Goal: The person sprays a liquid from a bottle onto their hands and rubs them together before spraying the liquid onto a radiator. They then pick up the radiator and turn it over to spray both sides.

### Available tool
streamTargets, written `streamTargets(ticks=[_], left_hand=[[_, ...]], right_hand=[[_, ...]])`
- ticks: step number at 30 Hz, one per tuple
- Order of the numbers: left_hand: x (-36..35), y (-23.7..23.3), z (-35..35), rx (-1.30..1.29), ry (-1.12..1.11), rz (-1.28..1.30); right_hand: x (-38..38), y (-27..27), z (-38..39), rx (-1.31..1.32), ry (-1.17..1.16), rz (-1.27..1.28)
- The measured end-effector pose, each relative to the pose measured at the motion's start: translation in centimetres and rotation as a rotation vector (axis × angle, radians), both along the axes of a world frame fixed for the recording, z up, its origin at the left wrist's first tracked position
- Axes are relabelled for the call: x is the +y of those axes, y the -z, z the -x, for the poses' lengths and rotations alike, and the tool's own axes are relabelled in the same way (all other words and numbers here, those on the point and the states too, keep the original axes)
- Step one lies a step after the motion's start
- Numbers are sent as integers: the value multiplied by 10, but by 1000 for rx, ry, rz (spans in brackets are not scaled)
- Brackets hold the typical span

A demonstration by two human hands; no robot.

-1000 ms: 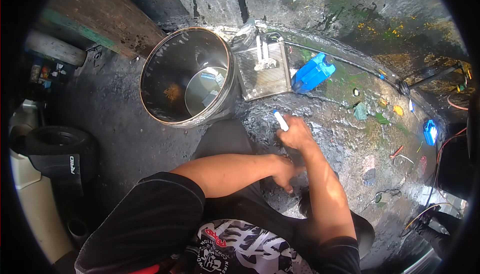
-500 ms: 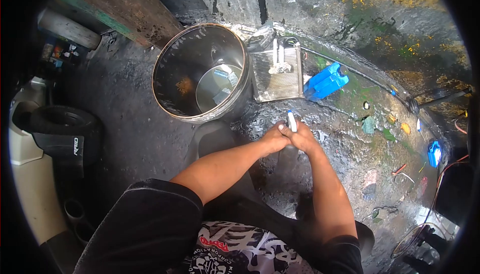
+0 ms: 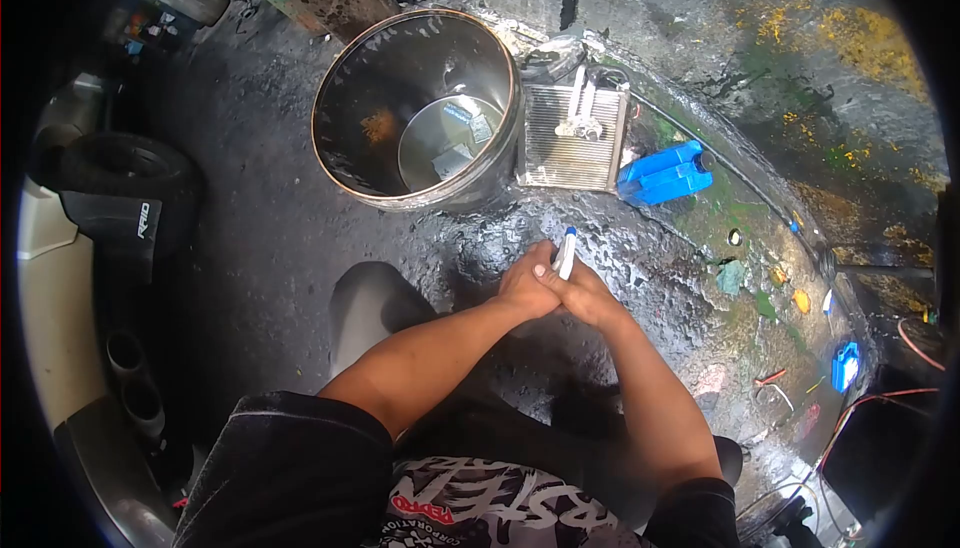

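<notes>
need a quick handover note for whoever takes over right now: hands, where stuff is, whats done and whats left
Left hand: clasped with the right around the white pen-like tool.
Right hand: gripping that tool, blue tip pointing up.
Things: the finned coil lies flat on the wet ground, between the steel bucket and the blue container. The hands are apart from all three.
Done: tool in hand.
Left: coil not yet touched.
</notes>
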State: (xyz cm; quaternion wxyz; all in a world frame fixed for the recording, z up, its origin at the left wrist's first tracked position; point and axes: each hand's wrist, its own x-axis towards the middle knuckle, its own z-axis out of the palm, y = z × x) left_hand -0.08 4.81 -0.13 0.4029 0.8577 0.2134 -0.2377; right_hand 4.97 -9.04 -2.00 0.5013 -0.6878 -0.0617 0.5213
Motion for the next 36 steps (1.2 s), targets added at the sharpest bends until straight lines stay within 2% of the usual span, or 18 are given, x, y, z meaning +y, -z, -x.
streamTargets(ticks=[3, 4, 7, 9, 12, 16, 19, 25, 27, 31, 34, 36], left_hand=[[-1, -19, 2, 156, 50, 55], [-5, -18, 6, 147, 76, 32], [-22, -17, 22, 65, -68, -2], [-24, -4, 36, -40, 17, -62], [-27, 9, 44, -57, 58, -96], [-30, 11, 55, -119, -25, -105], [-32, -4, 56, -97, -16, -125], [-43, -8, 55, -121, -70, -184], [-42, -11, 51, -83, -53, -143], [-52, -20, 45, -57, -90, -215], [-51, -17, 46, -70, -46, -188], [-52, -16, 46, -83, -43, -205]], right_hand=[[-5, -19, 13, 75, 68, -28], [-8, -23, 20, 106, 98, -17], [-15, -35, 35, 203, 191, -26], [-17, -30, 45, 241, 248, -77], [-21, 3, 56, 26, 190, -234], [-21, 6, 60, -31, 166, -72], [-21, -21, 59, 20, 188, -273], [-26, 2, 56, -9, 128, -394], [-30, -2, 52, -44, 90, -348], [-34, 4, 47, -120, 51, -219], [-37, 9, 45, -111, 52, -326], [-37, 9, 45, -125, 45, -285]])
